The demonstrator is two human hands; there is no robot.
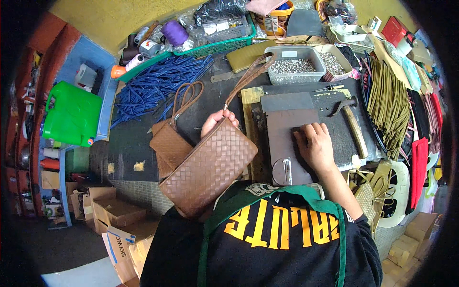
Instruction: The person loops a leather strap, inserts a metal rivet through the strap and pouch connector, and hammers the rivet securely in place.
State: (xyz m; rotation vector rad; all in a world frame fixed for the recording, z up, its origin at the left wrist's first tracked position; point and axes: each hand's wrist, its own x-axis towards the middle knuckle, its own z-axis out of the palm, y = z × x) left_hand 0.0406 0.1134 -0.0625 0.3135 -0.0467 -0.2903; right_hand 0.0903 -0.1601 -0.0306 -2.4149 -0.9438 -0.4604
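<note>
My left hand (219, 122) is closed on the top corner of a brown woven leather wristlet pouch (210, 162), tilted, its zip edge facing up. The pouch's wrist strap (246, 79) stretches up and right from a metal clip beside my fingers. Behind the pouch lies a second, smaller brown wristlet (167, 148) with a looped strap. My right hand (315, 146) rests with bent fingers on a dark brown flat panel (287, 134). Whatever lies under those fingertips is hidden. A metal piece (282, 171) sits on the panel's near end.
A hammer (353, 126) lies right of the panel. Behind stand a clear bin (295, 64) and a smaller basket (333, 62) of small metal parts. Blue strips (158, 83) spread at left, olive strips (389, 105) at right. A green jug (71, 112) is far left.
</note>
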